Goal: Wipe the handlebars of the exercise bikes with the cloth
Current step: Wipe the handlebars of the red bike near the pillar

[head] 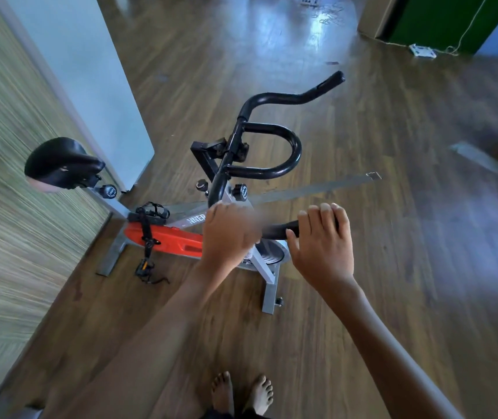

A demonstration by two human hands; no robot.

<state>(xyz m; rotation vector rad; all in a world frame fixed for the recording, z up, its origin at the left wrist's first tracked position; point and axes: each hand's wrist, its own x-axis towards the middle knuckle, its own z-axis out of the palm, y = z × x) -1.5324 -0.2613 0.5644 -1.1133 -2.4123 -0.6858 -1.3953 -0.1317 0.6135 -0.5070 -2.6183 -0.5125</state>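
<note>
From the head camera, the exercise bike (193, 220) stands on a glossy wood-plank floor (393, 267), with a grey steel frame and an orange plastic guard (169, 238). Its handlebars (297, 151) are curved black tubing looping above the stem. The right hand (320, 240) wraps its fingers over the near bar end. The left hand (226, 234) is motion-blurred beside the stem, so its grip cannot be told, and the cloth cannot be made out.

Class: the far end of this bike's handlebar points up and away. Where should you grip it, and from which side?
Grip the far end on its straight stretch past the last bend, coming down from above and wrapping round the tube. It is round, slim and juts free over the floor, clear of clamp and knobs. The right hand grips the near end likewise.
</note>
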